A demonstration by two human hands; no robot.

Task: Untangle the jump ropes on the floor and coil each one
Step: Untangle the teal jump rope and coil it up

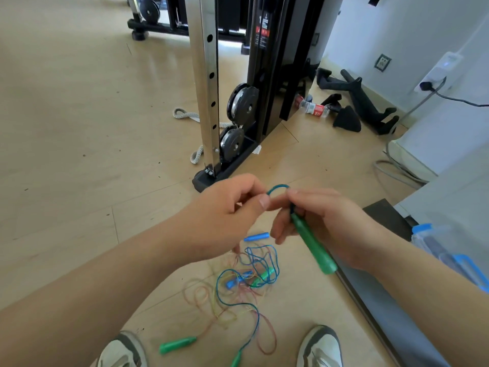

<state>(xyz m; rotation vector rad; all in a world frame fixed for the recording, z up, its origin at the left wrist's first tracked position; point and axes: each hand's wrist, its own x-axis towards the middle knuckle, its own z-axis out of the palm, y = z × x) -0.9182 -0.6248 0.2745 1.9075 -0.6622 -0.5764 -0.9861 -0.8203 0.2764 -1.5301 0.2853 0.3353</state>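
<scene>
The rope loop (277, 186) arcs between both hands' fingertips (264, 201). The left hand (225, 215) pinches one end; the right hand (328, 221) grips the green handle (313, 246), slanting down beneath its fingers. The tangled ropes (248, 284) lie on the floor (79, 128) below.

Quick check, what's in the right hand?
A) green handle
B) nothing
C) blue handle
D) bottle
A: the right hand grips a green handle, and its cord loops over to the left hand, which pinches it.
</scene>
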